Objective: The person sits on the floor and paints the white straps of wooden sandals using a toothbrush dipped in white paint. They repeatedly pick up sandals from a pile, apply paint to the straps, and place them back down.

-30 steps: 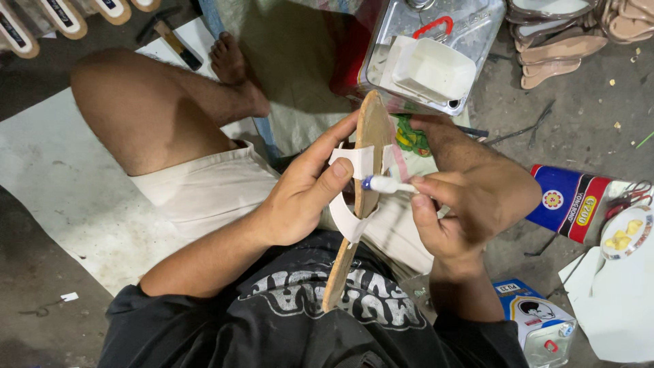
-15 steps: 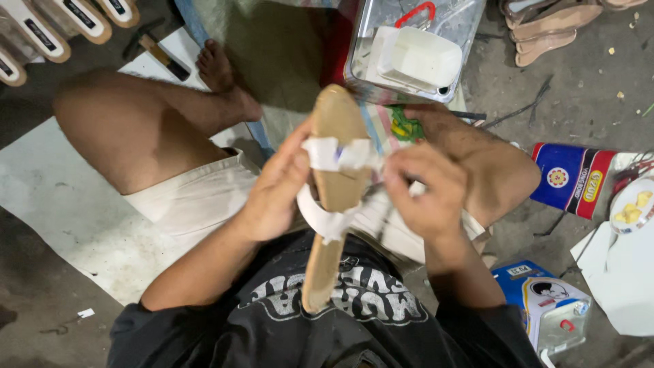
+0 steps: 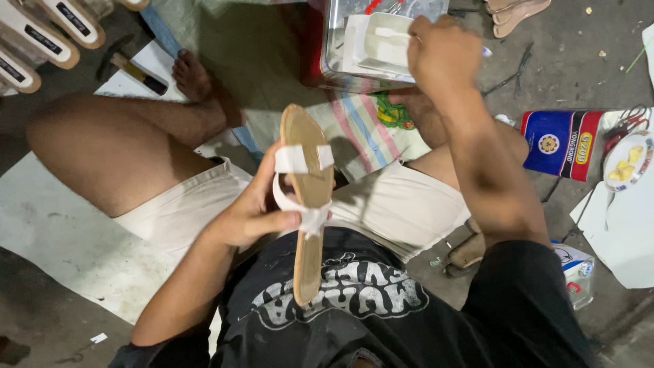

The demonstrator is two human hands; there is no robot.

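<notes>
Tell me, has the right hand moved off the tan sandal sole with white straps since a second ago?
Yes. The right hand has left the tan sandal sole and reached up to the white tub in the metal tray.

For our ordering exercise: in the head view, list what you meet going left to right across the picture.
Hammer → left hand → sandal sole with white straps → right hand → blue and red packet → small dish with yellow pieces.
</notes>
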